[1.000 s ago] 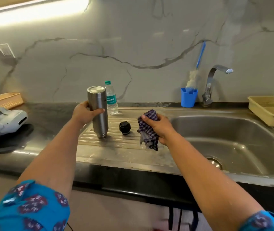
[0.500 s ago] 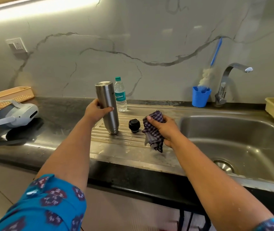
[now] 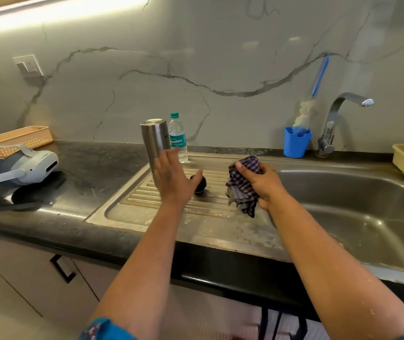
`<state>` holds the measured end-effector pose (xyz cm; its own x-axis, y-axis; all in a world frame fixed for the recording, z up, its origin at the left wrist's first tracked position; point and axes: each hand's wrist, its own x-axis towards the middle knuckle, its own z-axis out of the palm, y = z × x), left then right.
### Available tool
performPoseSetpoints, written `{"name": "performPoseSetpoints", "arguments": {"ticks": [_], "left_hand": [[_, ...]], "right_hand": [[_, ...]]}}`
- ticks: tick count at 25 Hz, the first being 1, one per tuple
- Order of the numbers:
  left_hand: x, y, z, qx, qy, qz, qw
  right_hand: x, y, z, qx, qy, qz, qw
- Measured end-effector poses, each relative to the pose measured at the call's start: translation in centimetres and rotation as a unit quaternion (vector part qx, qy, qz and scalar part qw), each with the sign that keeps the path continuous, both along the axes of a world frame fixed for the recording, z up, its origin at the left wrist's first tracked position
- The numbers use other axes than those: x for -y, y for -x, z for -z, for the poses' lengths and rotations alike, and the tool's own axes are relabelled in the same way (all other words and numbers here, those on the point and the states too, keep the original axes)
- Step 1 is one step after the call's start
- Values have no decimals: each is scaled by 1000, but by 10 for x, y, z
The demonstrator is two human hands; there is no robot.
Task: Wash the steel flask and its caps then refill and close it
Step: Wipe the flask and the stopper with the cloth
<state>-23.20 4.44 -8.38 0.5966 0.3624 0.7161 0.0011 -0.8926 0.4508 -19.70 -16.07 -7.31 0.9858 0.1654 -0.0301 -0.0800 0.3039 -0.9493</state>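
Water bottle (image 3: 178, 137) label reads "Signature"; left hand (image 3: 171, 179) open before flask (image 3: 155, 146).

I can read one word: the teal label on the plastic water bottle (image 3: 178, 137) carries white script that looks like "Signature". A few dark letters sit on the steel flask (image 3: 155, 143) near its right edge, too small for me to read.
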Motion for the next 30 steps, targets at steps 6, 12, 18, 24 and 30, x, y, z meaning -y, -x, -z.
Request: {"name": "performPoseSetpoints", "arguments": {"ticks": [6,12,18,24,30], "left_hand": [[13,-53,45,-232,-38,-15,972],[13,-47,37,-216,-10,-32,976],[115,-17,-21,-59,410,200,888],[253,-20,-27,-161,571,441,674],[311,-52,-27,-138,664,401,615]], "right_hand": [[44,4,1,5,46,22,999],[86,7,-4,-4,29,45,999],[138,11,-14,-55,-33,77,995],[220,-7,-22,-95,-227,178,953],[275,-13,-28,-114,-323,236,909]]}}
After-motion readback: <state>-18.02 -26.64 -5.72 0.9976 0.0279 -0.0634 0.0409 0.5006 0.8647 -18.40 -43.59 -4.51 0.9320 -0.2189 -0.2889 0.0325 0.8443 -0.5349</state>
